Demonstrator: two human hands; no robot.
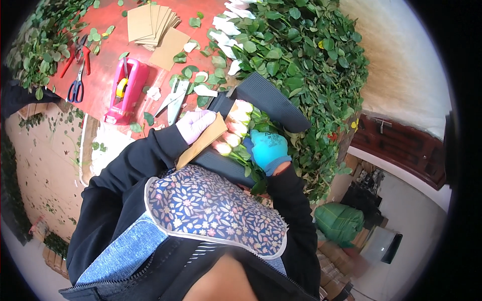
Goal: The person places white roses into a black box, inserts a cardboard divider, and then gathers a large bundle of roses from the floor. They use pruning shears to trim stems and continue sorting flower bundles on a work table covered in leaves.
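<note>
My left hand, in a pale lilac glove, grips a folded brown cardboard sheet. The sheet stands beside a bunch of pink-and-cream roses, at the blossom end. My right hand, in a turquoise glove, is closed round the leafy stems just right of the blooms; its fingertips are partly hidden. Under and behind the bunch are dark ribbed panels, one rising on the far side. The near panel lies partly beneath the roses, close to my flowered apron.
A pink tape dispenser, scissors, red-handled pruners and a pale pointed tool lie on the red table. Brown cardboard sheets are stacked at the back. White-wrapped flowers and a large leafy heap fill the right.
</note>
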